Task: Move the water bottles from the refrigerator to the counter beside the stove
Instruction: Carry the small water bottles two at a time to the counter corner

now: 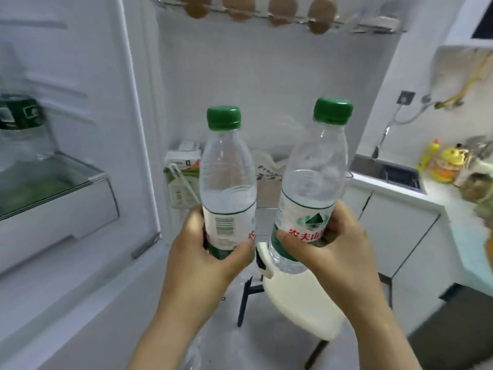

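- Your left hand (pixel 213 252) and right hand (pixel 333 249) each wrap a water bottle (pixel 226 182) low on its label, outside the refrigerator (pixel 66 129).
- Carry both upright (part-full water sloshes) toward the counter (pixel 437 193).

Two water bottles (pixel 227 182) (pixel 316 180) in two hands (pixel 213 253) (pixel 340 245), four eggs (pixel 196 8) (pixel 237 10) (pixel 282 10) (pixel 321 16), one carton (pixel 182 180), one chair (pixel 301 303).

Pass at 3 o'clock
Fridge door (pixel 266 89) walls your 12 o'clock; stool (pixel 301 303) at 6; tabletop (pixel 437 198) at 3.
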Available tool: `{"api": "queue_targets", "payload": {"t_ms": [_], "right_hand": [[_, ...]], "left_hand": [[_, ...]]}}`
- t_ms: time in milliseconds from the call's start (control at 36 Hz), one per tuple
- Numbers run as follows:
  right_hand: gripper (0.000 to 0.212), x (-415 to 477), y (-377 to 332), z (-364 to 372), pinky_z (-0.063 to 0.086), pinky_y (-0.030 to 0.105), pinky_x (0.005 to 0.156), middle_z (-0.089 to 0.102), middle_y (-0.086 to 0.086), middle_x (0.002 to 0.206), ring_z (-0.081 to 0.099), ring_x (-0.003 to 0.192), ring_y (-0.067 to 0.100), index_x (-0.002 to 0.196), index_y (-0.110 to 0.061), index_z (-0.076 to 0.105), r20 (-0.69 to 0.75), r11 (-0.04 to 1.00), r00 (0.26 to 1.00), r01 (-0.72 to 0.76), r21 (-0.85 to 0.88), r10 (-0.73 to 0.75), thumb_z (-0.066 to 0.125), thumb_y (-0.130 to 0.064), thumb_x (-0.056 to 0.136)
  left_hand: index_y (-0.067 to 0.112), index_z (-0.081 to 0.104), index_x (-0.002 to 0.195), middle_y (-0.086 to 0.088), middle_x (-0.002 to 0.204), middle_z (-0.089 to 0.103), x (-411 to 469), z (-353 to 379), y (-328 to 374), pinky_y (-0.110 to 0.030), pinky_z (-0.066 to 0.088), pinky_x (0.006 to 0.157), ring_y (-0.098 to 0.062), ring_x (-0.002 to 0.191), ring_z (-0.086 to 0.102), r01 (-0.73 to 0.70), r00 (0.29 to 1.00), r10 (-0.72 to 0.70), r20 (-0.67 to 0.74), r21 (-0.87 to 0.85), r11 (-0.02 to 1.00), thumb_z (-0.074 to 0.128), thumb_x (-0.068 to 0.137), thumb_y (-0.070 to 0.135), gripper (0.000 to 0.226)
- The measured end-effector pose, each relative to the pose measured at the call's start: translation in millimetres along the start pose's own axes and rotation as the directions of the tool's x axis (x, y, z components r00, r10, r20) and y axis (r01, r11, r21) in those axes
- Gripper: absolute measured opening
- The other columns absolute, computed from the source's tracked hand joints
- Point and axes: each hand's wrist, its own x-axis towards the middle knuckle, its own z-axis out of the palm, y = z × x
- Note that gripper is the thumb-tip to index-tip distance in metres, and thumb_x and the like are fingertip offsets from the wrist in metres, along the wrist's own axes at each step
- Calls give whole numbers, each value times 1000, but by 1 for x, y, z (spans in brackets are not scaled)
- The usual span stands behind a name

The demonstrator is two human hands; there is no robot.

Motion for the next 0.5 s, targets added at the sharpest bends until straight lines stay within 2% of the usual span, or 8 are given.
{"api": "queue_targets", "payload": {"t_ms": [167,306,500], "right_hand": [[41,-25,11,-69,55,20,62,70,-22,82,67,75,-1,88,-34,59,-123,996,990,-74,-59,66,85,-19,61],[45,-49,22,-124,57,28,68,70,-24,85,68,77,-1,92,-35,59,-209,989,971,-134,-65,118,86,-21,59],[49,-89,41,-197,56,22,65,68,-28,87,66,79,-4,94,-37,58,-337,972,929,-204,-117,154,88,-24,58]], "left_hand": [[36,55,90,29,85,67,-26,60,22,-15,51,61,8,75,64,-31,992,34,123,-24,999,81,65,23,38],[34,57,91,24,84,68,-53,105,45,-10,50,61,3,75,65,-67,974,76,212,-51,996,80,62,24,38],[38,55,94,25,85,67,-89,169,67,-16,52,63,6,76,64,-92,932,118,341,-93,991,81,64,24,42]]}}
